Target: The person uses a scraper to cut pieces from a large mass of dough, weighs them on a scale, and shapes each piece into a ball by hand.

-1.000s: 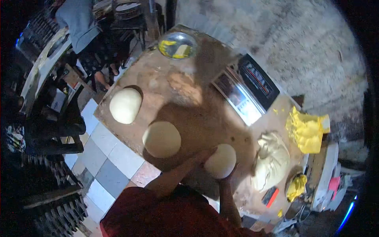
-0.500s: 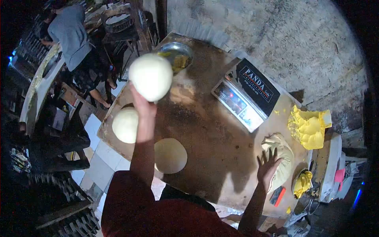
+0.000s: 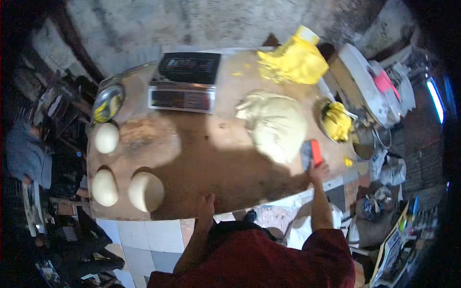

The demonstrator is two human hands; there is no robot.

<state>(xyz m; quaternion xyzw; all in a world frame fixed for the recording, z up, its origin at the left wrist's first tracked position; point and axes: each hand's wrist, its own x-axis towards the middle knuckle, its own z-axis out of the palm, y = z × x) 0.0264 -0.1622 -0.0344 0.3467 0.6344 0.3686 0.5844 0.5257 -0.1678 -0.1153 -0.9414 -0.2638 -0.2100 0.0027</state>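
Note:
My right hand (image 3: 319, 170) has its fingers closed on the red handle of a dough scraper (image 3: 315, 152), whose grey blade lies beside a large, creased lump of pale dough (image 3: 276, 127). Near the table's front edge, my left hand (image 3: 206, 204) is drawn in with fingers curled and nothing visible in it. On the left stand three smooth dough balls: one at the back (image 3: 106, 138), one at the front left (image 3: 104, 188) and one beside it (image 3: 145, 192).
A digital scale (image 3: 185, 81) stands at the back of the wooden table (image 3: 225, 168). A metal bowl (image 3: 109, 102) is behind the balls. Yellow fat (image 3: 297, 60) lies back right, with a bowl of it (image 3: 337, 122) nearer. Another person (image 3: 29, 153) is far left.
The dough ball in my left hand is now on the table near the metal bowl, and that hand is back at the front edge. My right hand went from the dough lump to the scraper. The view turned right.

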